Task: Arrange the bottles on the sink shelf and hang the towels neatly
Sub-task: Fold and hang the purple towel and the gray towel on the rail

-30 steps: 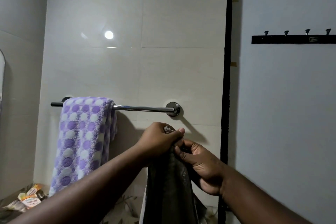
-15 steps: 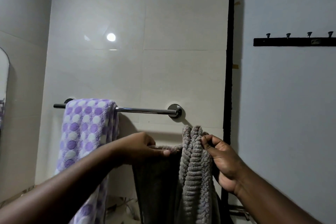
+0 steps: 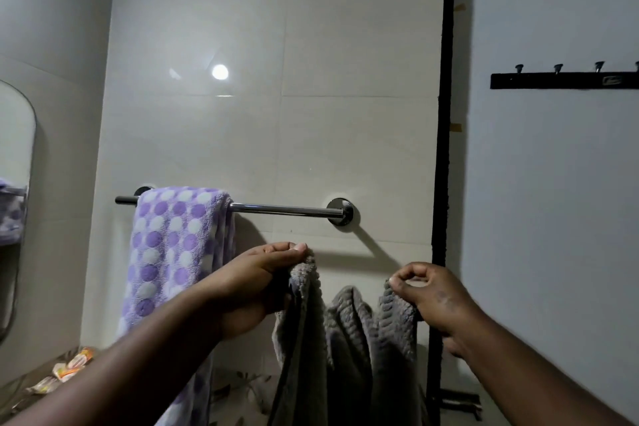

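A grey ribbed towel (image 3: 349, 339) hangs between my two hands, just below the chrome towel bar (image 3: 280, 209). My left hand (image 3: 262, 284) pinches its left top corner. My right hand (image 3: 432, 294) pinches the right top corner, and the middle of the top edge sags between them. A purple and white dotted towel (image 3: 173, 252) is draped over the left part of the bar. The bar's right half is bare. No bottles are in view.
A black hook rail (image 3: 560, 79) with several pegs is mounted on the door at the upper right. A black door frame (image 3: 442, 149) runs down right of the bar. A mirror (image 3: 14, 201) is on the left wall. Small packets (image 3: 69, 367) lie at the lower left.
My hands have moved apart, spreading the grey towel's top edge. A second ago both were bunched together on it under the bar's right end.
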`<state>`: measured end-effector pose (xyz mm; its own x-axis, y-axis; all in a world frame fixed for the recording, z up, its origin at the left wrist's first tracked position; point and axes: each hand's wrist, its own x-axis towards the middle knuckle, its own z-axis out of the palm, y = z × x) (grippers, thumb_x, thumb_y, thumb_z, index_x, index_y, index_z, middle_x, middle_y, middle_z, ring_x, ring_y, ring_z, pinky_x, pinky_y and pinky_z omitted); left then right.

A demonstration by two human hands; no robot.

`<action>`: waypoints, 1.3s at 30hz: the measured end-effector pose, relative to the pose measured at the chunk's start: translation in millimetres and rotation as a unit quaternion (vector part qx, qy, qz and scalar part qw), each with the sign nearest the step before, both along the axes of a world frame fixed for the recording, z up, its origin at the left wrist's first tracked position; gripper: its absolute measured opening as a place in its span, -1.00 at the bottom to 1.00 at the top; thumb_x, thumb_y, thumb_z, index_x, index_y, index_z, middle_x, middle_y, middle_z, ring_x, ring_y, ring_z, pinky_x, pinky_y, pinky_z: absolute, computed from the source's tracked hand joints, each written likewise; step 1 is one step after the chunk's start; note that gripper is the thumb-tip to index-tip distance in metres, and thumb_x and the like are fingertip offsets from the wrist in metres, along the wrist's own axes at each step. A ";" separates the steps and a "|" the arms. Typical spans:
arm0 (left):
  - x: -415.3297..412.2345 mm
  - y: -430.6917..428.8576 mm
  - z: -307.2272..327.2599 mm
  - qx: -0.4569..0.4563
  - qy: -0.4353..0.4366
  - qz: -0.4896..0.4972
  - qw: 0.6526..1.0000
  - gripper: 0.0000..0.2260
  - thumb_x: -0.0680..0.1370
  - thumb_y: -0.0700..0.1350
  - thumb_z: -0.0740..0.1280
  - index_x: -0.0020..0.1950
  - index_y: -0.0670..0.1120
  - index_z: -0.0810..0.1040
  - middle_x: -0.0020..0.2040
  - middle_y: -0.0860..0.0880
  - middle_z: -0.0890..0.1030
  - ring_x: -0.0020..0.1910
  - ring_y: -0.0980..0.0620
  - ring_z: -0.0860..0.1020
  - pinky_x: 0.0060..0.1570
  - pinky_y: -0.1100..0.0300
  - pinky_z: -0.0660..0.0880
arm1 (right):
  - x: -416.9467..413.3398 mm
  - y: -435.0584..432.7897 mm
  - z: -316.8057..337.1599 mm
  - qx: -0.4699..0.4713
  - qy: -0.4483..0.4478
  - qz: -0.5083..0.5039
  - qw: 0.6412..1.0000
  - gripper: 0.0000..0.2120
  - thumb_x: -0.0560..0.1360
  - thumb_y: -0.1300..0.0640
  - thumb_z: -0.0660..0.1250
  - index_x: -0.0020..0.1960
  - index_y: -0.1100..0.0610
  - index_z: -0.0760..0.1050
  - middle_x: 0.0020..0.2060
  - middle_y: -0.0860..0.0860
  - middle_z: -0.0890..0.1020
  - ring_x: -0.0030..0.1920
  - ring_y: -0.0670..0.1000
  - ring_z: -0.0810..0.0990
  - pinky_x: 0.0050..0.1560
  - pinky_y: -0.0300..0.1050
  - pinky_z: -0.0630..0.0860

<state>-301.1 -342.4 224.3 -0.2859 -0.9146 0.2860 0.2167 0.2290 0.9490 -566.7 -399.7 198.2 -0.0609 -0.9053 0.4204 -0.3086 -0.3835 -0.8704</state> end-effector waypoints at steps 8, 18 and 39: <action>-54.2 -8.4 -25.7 0.037 0.005 0.065 0.997 -0.92 0.52 -0.18 0.45 -0.10 -0.19 0.63 -0.27 -0.11 0.55 -0.35 0.03 0.50 -0.25 0.17 0.62 | 30.4 19.0 24.0 -0.071 0.044 0.014 0.996 -0.84 0.43 0.10 0.56 -0.24 0.13 0.65 -0.34 -0.03 0.73 -0.25 -0.08 0.68 -0.09 -0.09 0.61; -77.6 -18.3 -38.5 0.063 0.017 0.131 0.989 -0.85 0.56 -0.34 0.42 -0.22 -0.26 0.64 -0.32 -0.20 0.60 -0.43 -0.02 0.61 -0.35 0.15 0.63 | 37.6 38.2 23.7 -0.088 0.185 -0.005 0.979 -0.90 0.40 0.02 0.56 -0.20 0.04 0.72 -0.30 -0.09 0.75 -0.24 -0.16 0.71 -0.05 -0.08 0.67; -80.5 -12.4 -38.2 -0.127 -0.098 0.203 0.966 -0.88 0.51 -0.17 0.44 0.01 0.00 0.70 -0.14 0.04 0.74 -0.20 0.05 0.65 -0.28 0.21 0.52 | 29.8 35.3 22.0 -0.077 0.213 -0.038 0.973 -0.86 0.56 0.11 0.32 -0.08 0.01 0.65 -0.16 -0.05 0.72 -0.09 -0.04 0.68 0.04 -0.01 0.62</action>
